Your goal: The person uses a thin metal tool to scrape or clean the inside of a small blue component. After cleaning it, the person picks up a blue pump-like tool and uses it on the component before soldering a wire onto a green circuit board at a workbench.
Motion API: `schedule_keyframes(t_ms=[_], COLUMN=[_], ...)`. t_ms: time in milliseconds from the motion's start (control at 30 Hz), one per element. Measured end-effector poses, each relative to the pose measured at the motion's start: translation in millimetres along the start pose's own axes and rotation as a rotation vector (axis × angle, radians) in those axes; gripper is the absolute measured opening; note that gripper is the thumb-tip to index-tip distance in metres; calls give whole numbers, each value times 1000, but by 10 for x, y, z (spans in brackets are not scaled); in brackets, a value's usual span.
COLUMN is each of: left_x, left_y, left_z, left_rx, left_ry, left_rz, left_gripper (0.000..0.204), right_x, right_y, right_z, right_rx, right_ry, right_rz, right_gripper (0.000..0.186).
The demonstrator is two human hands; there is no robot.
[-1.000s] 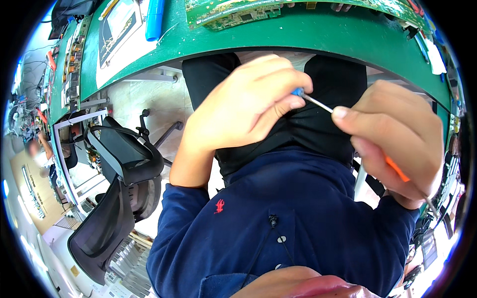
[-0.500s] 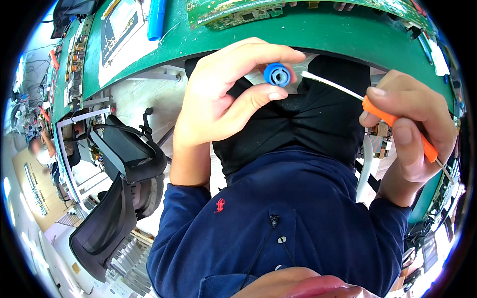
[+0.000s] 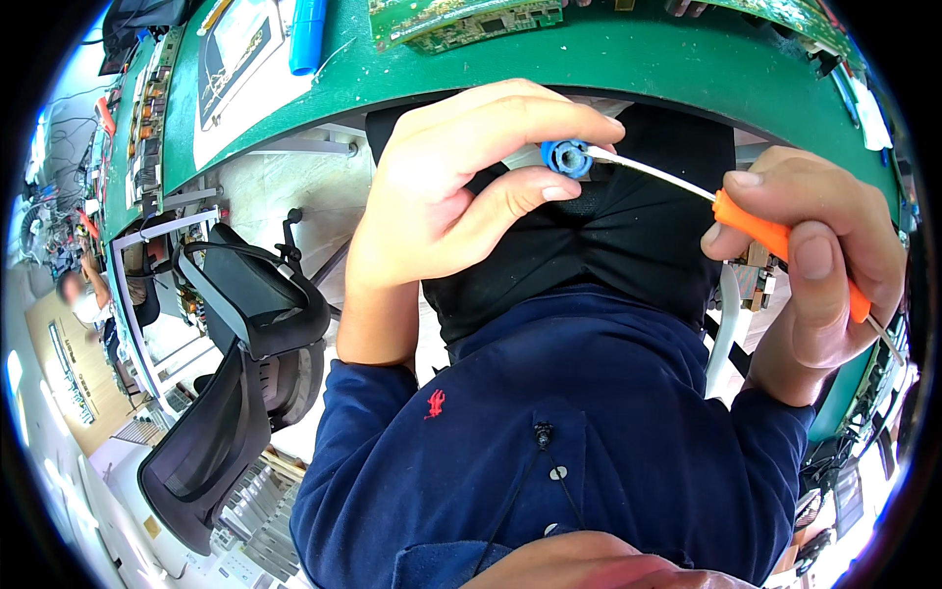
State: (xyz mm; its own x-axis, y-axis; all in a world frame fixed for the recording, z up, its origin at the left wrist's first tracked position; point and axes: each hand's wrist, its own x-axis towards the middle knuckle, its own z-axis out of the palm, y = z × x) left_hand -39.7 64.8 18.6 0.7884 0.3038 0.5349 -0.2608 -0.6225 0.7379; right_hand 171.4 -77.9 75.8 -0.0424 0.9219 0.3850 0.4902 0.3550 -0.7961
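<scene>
Worktop [image 3: 628,61] spans the top of the frame; a chair [image 3: 257,306] stands at left. Upper centre, my left hand [image 3: 437,172] is half curled; at right, my right hand [image 3: 852,221] wraps an orange tool [image 3: 751,224], its tip at the blue cap [image 3: 566,159] pinched in my left.

L hand [image 3: 446,187] is hiding part of blue tube-like pc [image 3: 560,156]; R hand [image 3: 829,240] is covering some of orange handle [image 3: 754,226]; green PCB [image 3: 427,18] is running off top edge; far-L person [image 3: 90,300] is showing blurry.
</scene>
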Motion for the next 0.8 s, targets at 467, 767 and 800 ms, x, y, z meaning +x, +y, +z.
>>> schedule_keyframes(t_ms=[467, 767, 800], left_x=[23, 25, 18], left_y=[41, -12, -16], left_z=[74, 191, 199], left_rx=[144, 176, 181], left_ry=[-9, -64, -72], left_rz=[-47, -28, -29], left_gripper=[25, 24, 24], right_x=[68, 64, 65], right_y=[52, 92, 84], right_z=[55, -16, -25], right_rx=[13, -11, -34], right_ry=[-92, -167, -184], right_rz=[-18, -31, -37], right_gripper=[24, 21, 20])
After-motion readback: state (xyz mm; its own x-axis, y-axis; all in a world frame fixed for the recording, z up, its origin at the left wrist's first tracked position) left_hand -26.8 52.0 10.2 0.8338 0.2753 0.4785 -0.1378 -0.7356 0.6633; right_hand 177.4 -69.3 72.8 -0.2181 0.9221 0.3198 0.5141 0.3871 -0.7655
